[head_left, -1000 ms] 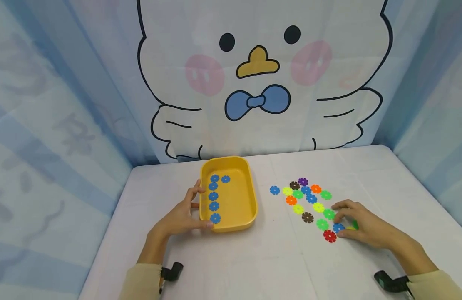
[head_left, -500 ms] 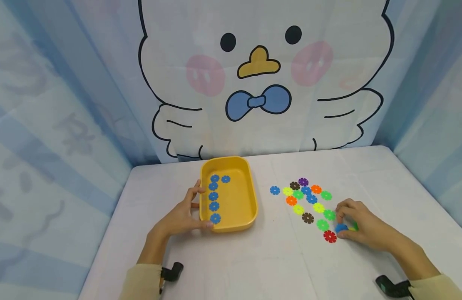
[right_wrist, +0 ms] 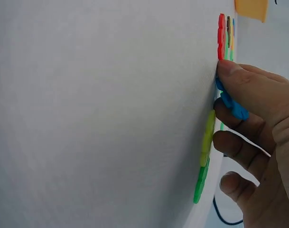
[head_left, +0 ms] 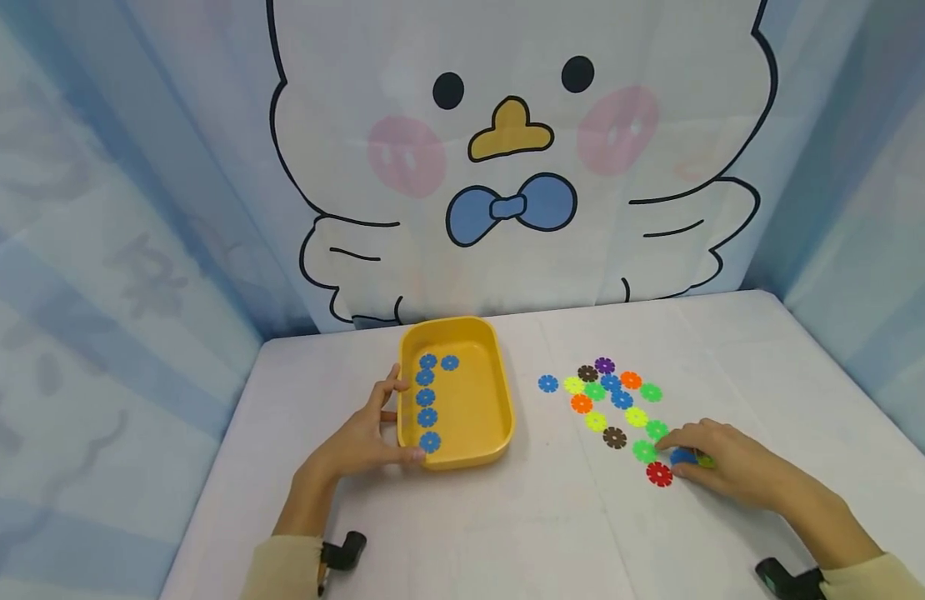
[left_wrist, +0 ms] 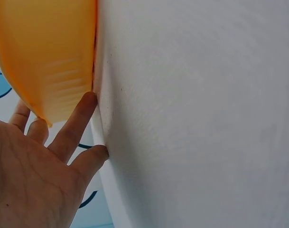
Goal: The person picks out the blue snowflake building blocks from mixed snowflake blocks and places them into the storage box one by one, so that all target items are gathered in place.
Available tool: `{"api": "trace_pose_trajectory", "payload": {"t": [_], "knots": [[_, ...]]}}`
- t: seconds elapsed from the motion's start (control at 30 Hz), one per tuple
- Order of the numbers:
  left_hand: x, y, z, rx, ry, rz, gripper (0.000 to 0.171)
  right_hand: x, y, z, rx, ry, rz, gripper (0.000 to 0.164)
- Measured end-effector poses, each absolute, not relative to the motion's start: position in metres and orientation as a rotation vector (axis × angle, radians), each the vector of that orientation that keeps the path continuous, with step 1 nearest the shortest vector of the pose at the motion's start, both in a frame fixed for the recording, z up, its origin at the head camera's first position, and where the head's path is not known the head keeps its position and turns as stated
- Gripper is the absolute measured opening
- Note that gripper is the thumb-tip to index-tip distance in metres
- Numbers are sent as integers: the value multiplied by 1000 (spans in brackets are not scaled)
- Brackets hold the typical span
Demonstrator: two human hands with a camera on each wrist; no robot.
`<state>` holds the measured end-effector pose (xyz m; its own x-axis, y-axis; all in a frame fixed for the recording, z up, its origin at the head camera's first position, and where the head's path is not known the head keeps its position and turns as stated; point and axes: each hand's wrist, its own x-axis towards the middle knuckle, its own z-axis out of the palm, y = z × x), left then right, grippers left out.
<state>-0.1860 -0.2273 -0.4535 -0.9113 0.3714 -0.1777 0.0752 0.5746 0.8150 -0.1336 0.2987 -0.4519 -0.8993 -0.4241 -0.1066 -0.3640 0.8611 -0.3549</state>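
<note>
My left hand (head_left: 357, 437) rests against the left side of a yellow tray (head_left: 473, 408), thumb at its near corner. In the left wrist view, its fairly straight fingers touch the tray wall (left_wrist: 49, 57). Several blue notched plastic discs (head_left: 427, 417) lie in the tray, mostly in a column along the left side. My right hand (head_left: 747, 471) is low over the table, pinching a tilted blue disc (right_wrist: 238, 110) between thumb and fingers. Its index fingertip reaches a green disc (head_left: 645, 451). A red disc (head_left: 659, 474) lies by the thumb; a yellow disc (right_wrist: 208, 137) is under the hand.
Several more discs lie scattered right of the tray, among them orange (head_left: 581, 403), brown (head_left: 614, 437), purple (head_left: 604, 366) and blue (head_left: 548, 383) ones. The white-covered table (head_left: 507, 533) ends at a printed curtain (head_left: 507, 275) behind; curtains hang on both sides.
My right hand's fingers have shifted forward and left, lowering over the green disc, with the blue disc tilting up at the thumb. The left hand and tray stay put; the head view tilts slightly.
</note>
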Motion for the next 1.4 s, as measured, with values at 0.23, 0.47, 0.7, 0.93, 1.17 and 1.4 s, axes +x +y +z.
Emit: {"api": "trace_pose_trajectory", "payload": {"t": [0.23,0.47,0.7,0.93,1.17,1.4], "knots": [[-186,-229,-452,396,2495,1279,100,-133,299,-448,-637,2847,-477,30],[-187,-229,-453,446,2502,1270,97,-133,299,-442,-619,2774,-501,35],[-186,-228,-455,371,2504,1259,100,-131,302,-441,-649,2759,-524,33],[-186,-227,-457,373,2497,1264,100,-129,302,-442,-634,2732,-560,31],[-184,-228,-456,362,2494,1252,99,-128,304,-442,-662,2675,-630,31],[-184,-227,-455,337,2508,1236,100,-128,303,-441,-634,2676,-589,26]]}}
